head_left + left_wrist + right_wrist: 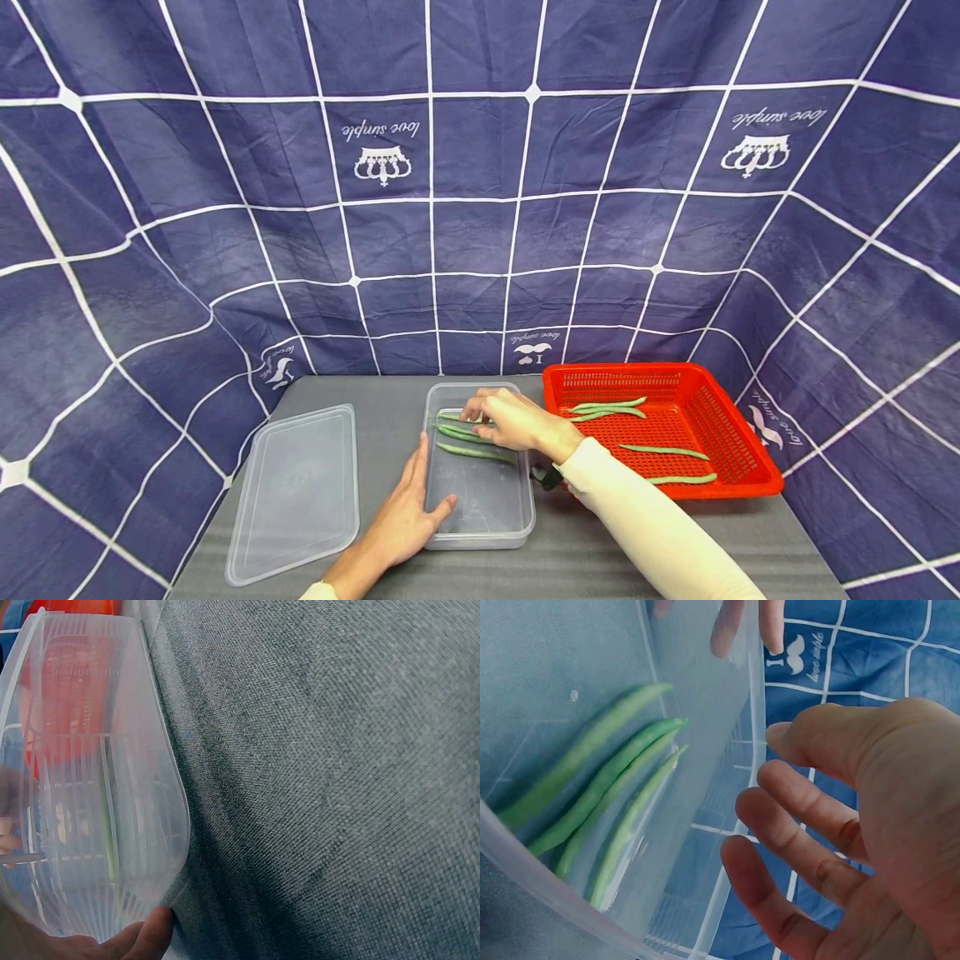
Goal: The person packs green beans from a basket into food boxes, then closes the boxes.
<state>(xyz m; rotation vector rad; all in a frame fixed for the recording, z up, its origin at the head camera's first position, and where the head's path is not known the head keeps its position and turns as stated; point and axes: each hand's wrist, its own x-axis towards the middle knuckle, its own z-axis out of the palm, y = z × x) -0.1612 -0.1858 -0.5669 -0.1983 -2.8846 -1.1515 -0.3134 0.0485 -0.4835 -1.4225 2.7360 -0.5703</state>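
Observation:
My left hand rests against the near left side of the clear plastic container, its fingers straight along the outer wall and its thumb over the rim. In the left wrist view, the fingertips touch the container low on its wall. Several green beans lie side by side inside, toward the far end. Over that end hovers my right hand, which partly covers the beans in the head view. Seen from the right wrist, its fingers are loosely bent, apart, with nothing between them.
A red plastic basket stands to the right, close to the container, with several more green beans in it. On the left, a clear flat lid lies on the grey tabletop. A blue checked curtain surrounds the back and sides.

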